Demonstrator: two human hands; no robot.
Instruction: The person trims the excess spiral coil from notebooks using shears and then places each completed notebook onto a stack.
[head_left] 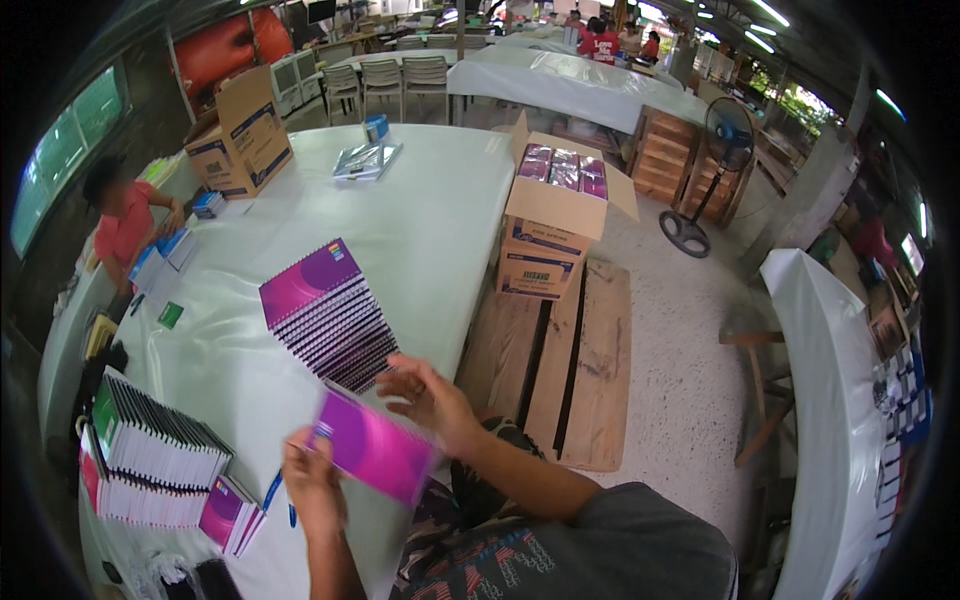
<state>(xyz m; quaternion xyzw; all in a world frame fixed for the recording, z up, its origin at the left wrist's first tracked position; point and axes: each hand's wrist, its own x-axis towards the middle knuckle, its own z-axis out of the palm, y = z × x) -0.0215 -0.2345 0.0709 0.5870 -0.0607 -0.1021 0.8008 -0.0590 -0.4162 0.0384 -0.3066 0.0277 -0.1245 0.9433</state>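
Note:
My left hand (312, 478) is closed on the left end of a purple spiral notebook (372, 445), held tilted above the white-covered table (435, 230) near my lap. My right hand (428, 398) is raised over the notebook's far edge, fingers bent and apart, with nothing visible in it. Just beyond it lies a fanned row of spiral notebooks (318, 285) with purple covers, their bindings overlapping like steps. By my left forearm are a few small purple notebooks (225, 515) and a blue pen (272, 488). The held notebook is slightly blurred.
Green-covered spiral notebooks (160, 450) are stacked at the left. Across the table, a person (132, 225) handles blue booklets near an open carton (240, 145). Right of the table, cartons (540, 255) of wrapped purple packs stand on a wooden pallet (595, 380). A standing fan (715, 165) is farther back.

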